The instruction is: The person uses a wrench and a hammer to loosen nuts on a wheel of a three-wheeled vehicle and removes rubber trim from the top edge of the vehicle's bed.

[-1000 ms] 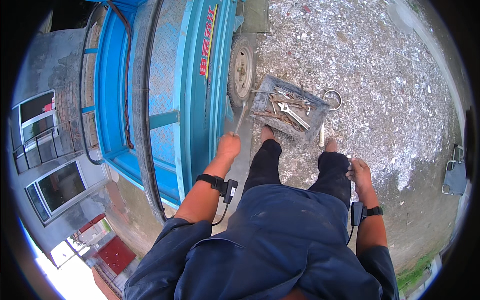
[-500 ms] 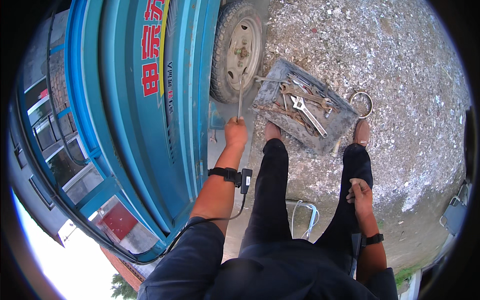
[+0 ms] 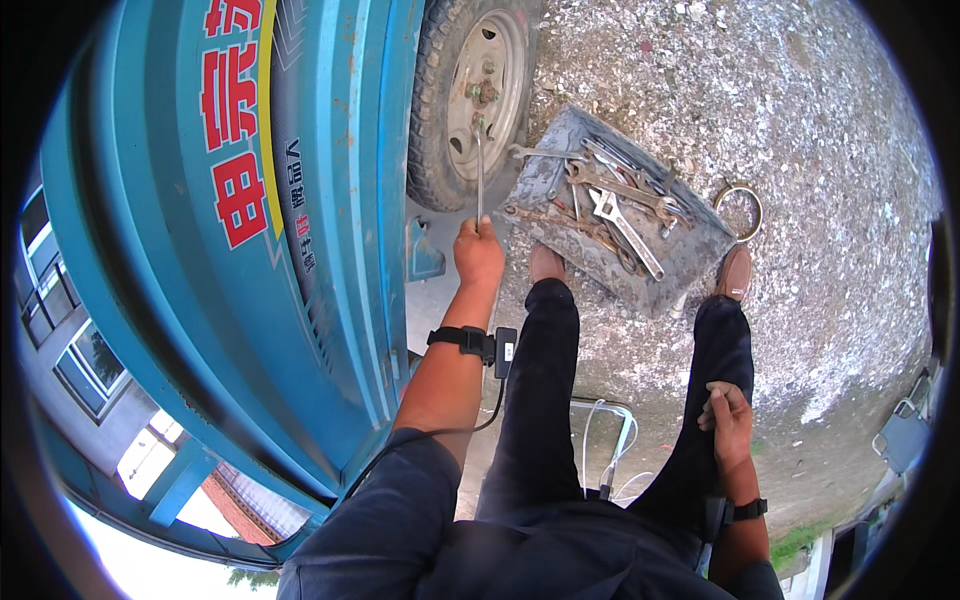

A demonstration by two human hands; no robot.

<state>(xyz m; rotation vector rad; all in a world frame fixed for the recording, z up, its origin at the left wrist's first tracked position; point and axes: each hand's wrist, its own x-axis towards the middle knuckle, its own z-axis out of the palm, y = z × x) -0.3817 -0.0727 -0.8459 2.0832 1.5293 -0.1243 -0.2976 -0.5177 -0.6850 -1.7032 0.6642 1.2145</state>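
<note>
Vehicle [image 3: 350,230] blue, with red, white-edged lettering [image 3: 238,207] and a yellow stripe [image 3: 267,150]; tyre [image 3: 430,130] dark grey, rim [image 3: 510,85] off-white with rust-brown specks. Rod [image 3: 481,185] silver — tray [image 3: 692,258] mottled grey. Ground [image 3: 820,180] grey, speckled white. Trousers [image 3: 540,380] black, shirt [image 3: 390,500] navy — shoes [image 3: 735,272] brown.

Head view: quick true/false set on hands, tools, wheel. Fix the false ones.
1. The left hand holds a metal tool pointing toward the wheel. True.
2. The metal ring is right of the grey tray. True.
3. The tray is left of the wheel. False: it is to the wheel's right.
4. The right hand is inside the tray. False: it is near the right leg.
5. An adjustable wrench lies in the tray. True.
</note>
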